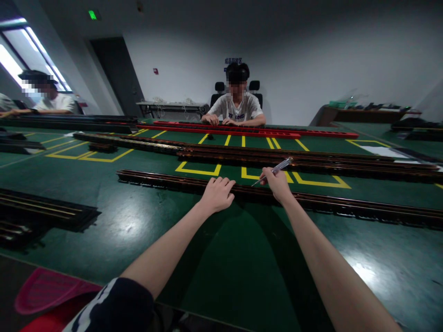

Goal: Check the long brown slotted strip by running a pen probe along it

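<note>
A long dark rail (161,180) with thin copper-coloured lines lies across the green table in front of me. My left hand (218,193) is over it, fingers curled across the far side and thumb on the near side, gripping it against the table. To the right, my right hand (276,183) is closed around a screwdriver (283,164) with a clear handle. Its thin shaft slants down to the left, and the tip is at or just above the rail, between my two hands; contact cannot be made out.
More dark rails (221,156) lie stacked beyond mine, and others (44,207) at the left. Red slotted strips (256,132) lie before a person (238,108) seated opposite. Another person (58,101) sits far left. Yellow tape (197,170) marks the green table (221,263).
</note>
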